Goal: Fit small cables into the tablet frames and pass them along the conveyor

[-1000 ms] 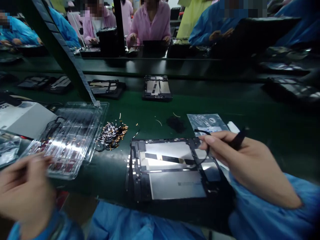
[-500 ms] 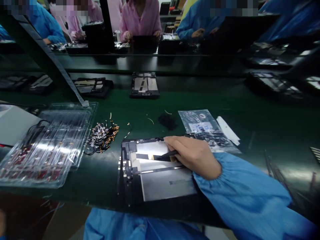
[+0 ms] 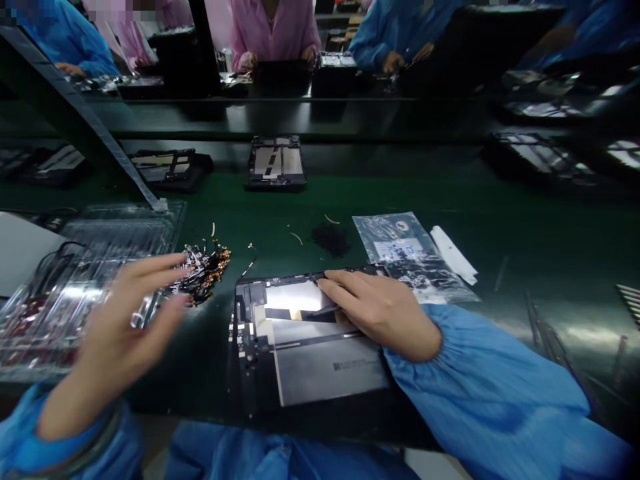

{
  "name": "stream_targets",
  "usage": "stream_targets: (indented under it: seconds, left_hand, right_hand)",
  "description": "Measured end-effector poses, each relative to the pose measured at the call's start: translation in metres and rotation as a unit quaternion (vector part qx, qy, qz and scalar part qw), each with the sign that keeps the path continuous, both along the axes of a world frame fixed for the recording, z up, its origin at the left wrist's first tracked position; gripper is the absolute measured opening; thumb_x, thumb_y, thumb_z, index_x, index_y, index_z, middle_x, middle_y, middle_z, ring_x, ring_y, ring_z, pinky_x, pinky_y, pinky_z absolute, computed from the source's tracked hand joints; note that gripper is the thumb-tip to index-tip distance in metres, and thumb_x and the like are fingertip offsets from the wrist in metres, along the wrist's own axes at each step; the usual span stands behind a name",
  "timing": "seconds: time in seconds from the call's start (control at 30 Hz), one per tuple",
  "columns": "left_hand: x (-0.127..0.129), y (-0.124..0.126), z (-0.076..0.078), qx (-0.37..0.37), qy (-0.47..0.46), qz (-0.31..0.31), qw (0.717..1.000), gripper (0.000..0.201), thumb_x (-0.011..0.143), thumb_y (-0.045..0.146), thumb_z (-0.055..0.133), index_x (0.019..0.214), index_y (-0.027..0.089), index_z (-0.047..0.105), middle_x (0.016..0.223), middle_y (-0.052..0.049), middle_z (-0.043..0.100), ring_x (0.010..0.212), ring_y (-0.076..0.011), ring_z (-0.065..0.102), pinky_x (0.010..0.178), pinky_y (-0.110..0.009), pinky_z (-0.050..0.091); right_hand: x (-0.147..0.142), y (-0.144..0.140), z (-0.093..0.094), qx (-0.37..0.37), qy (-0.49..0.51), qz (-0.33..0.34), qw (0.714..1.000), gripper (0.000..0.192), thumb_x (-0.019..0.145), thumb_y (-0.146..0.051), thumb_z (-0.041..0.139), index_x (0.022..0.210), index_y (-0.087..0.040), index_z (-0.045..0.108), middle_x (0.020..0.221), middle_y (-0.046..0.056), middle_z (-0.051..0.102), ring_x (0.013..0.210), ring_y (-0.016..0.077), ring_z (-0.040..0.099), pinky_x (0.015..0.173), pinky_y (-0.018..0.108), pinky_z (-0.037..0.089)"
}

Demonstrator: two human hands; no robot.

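Observation:
My left hand (image 3: 125, 327) is blurred, open with fingers apart, beside a pile of small black-and-gold cable parts (image 3: 213, 267); its fingertips overlap the pile's near left side in view. Nothing shows in that hand. My right hand (image 3: 383, 310) lies over the far right part of an opened tablet (image 3: 320, 373), fingers bent and pressed together. The slim black pointed tool seen earlier in it is now mostly hidden under the fingers. The tablet lies flat, its silvery inside facing up, circuit parts along its left side.
Stacked clear plastic trays (image 3: 75, 293) stand at left, below a slanted post (image 3: 90, 113). A plastic bag (image 3: 395, 243), a white strip (image 3: 453, 257) and a dark heap (image 3: 330, 240) lie beyond the tablet. Another opened tablet (image 3: 276, 163) sits farther back. Co-workers sit opposite.
My left hand has come in from the lower left to the cable pile. My right hand stays on the tablet, its black tool now mostly out of sight. The view has shifted slightly.

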State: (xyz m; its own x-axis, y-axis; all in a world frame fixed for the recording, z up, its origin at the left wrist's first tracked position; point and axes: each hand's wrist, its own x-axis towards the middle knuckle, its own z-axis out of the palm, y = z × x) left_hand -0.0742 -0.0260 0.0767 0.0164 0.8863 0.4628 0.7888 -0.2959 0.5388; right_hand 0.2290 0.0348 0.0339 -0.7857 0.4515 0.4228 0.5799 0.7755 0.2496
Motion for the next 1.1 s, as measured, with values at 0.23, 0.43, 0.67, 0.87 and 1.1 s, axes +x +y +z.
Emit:
stream_targets:
  seconds: [0.23,0.43,0.67,0.87,1.1]
  left_hand:
    - [0.083,0.059,-0.037,-0.093,0.161,-0.345,0.92,0.03,0.093,0.025,0.043,0.119,0.018,0.057,0.131,-0.011,0.057,0.124,-0.0245,0.049,0.104,-0.043,0.038]
    - [0.081,0.065,-0.049,-0.042,0.236,-0.346,0.907,0.038,0.092,0.012,0.037,0.128,0.016,0.048,0.129,-0.009,0.058,0.123,-0.02,0.049,0.108,-0.043,0.033]
    - [0.084,0.063,-0.047,-0.019,0.307,-0.342,0.888,0.04,0.088,0.009,0.042,0.126,0.016,0.052,0.132,-0.007,0.056,0.121,-0.0213,0.051,0.106,-0.045,0.035]
    - [0.087,0.06,-0.048,0.018,0.319,-0.329,0.889,0.036,0.088,0.012,0.047,0.123,0.015,0.055,0.129,-0.007,0.059,0.118,-0.0236,0.053,0.103,-0.046,0.038]
    - [0.087,0.06,-0.045,0.017,0.32,-0.332,0.887,0.035,0.087,0.011,0.048,0.122,0.014,0.056,0.129,-0.008,0.059,0.119,-0.0238,0.053,0.103,-0.046,0.039]
  right_hand:
    - [-0.002,-0.001,0.002,-0.009,0.024,-0.004,1.0,0.027,0.09,-0.007,0.041,0.094,-0.011,0.068,0.092,0.01,0.07,0.07,0.0191,0.063,0.056,0.029,0.046]
    - [0.006,-0.002,0.004,-0.049,0.019,0.005,0.999,0.031,0.093,-0.008,0.036,0.101,-0.01,0.066,0.08,0.008,0.067,0.066,0.0187,0.059,0.054,0.029,0.042]
    - [0.024,-0.01,0.008,-0.06,-0.022,-0.014,0.998,0.035,0.093,-0.004,0.031,0.106,-0.01,0.062,0.089,0.01,0.067,0.066,0.0191,0.058,0.052,0.03,0.039]
    - [0.025,-0.007,0.003,-0.018,-0.016,-0.021,0.999,0.03,0.093,-0.006,0.035,0.104,-0.012,0.063,0.088,0.01,0.068,0.064,0.0175,0.055,0.054,0.03,0.039]
    - [0.026,-0.006,0.0,-0.023,-0.007,-0.012,1.0,0.029,0.093,-0.006,0.037,0.105,-0.011,0.063,0.091,0.01,0.068,0.067,0.0175,0.054,0.056,0.03,0.042]
